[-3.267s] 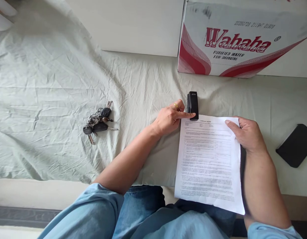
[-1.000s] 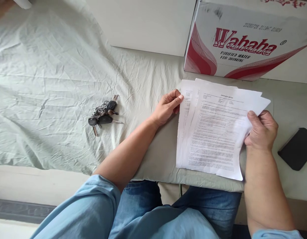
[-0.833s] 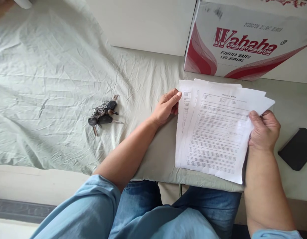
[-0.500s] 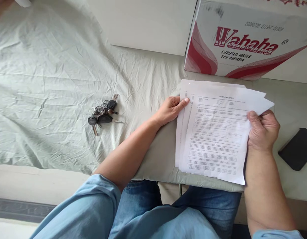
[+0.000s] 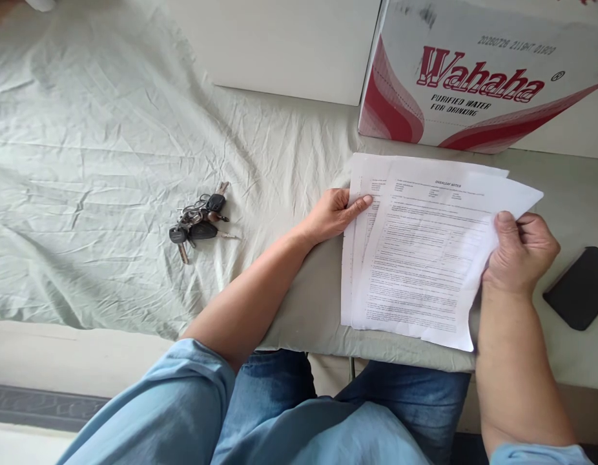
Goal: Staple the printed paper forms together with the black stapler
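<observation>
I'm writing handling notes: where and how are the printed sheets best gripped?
Probably pinch the printed sheets by their side edges, thumbs on top, coming from left and right, as the left hand and right hand do: they're thin and unevenly fanned.

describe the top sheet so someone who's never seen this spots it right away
Find the big white-and-red Wahaha box at the upper right. Just below it in the picture, the left hand and right hand hold overlapping papers. The top sheet is headed OVERLEAF NOTES and shows almost whole, while the sheets behind peek out along its left and upper edges.
</observation>
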A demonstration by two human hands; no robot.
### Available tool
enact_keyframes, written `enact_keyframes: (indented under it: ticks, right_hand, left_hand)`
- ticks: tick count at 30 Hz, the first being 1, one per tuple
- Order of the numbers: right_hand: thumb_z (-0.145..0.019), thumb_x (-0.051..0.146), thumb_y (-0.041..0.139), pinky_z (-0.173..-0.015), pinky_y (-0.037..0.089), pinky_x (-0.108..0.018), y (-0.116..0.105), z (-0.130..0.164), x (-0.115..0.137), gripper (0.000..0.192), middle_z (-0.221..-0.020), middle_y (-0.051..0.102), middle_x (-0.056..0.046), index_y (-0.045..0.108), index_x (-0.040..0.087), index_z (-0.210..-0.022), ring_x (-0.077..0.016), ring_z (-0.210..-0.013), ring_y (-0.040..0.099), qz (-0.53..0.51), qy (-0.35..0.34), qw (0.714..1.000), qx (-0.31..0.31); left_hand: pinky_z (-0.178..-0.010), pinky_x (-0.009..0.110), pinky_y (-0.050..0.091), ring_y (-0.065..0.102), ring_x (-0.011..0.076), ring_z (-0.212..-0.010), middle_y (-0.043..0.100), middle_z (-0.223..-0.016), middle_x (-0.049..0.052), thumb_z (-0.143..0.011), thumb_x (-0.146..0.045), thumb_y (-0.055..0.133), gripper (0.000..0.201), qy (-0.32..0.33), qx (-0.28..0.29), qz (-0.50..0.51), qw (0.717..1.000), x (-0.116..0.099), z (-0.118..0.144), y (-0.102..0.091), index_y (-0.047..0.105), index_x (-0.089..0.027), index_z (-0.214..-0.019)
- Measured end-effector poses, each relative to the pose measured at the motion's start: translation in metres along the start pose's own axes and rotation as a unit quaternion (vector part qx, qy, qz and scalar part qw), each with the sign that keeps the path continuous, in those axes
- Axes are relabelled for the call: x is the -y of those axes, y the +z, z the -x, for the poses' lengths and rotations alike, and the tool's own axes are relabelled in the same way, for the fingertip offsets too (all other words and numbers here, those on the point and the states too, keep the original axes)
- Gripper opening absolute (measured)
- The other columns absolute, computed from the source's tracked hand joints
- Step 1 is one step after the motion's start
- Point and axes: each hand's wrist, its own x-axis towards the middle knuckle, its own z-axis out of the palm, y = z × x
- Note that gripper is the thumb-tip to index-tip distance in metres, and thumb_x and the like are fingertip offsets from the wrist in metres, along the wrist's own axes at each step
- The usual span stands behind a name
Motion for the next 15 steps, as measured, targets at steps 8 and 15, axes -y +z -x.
enact_keyframes:
  ticks: [8,15]
  right_hand:
    - [-0.068,0.071,0.110,-0.067,0.049,-0.032,0.007,0.010,0.011,0.058,-0.072,0.075,0.002,0.085,0.021,-0.084,-0.0154,-0.068,0.060,-0.011,-0.001,1.000,0.024]
    - [-0.069,0.067,0.111,-0.077,0.058,-0.034,0.009,0.013,0.008,0.054,-0.077,0.077,0.002,0.087,0.022,-0.085,-0.0158,-0.073,0.064,-0.025,0.006,0.999,0.030]
  left_hand:
    - [-0.079,0.044,0.065,0.079,0.0324,-0.094,0.066,-0.074,0.005,-0.089,-0.080,0.097,0.062,-0.002,0.027,-0.024,0.999,-0.003,0.004,-0.003,0.071,-0.024,-0.079]
    - [-0.098,0.053,0.073,0.087,0.0380,-0.109,0.085,-0.093,0.010,-0.088,-0.075,0.099,0.057,-0.028,0.041,-0.028,0.998,-0.009,0.007,-0.002,0.084,-0.021,-0.092]
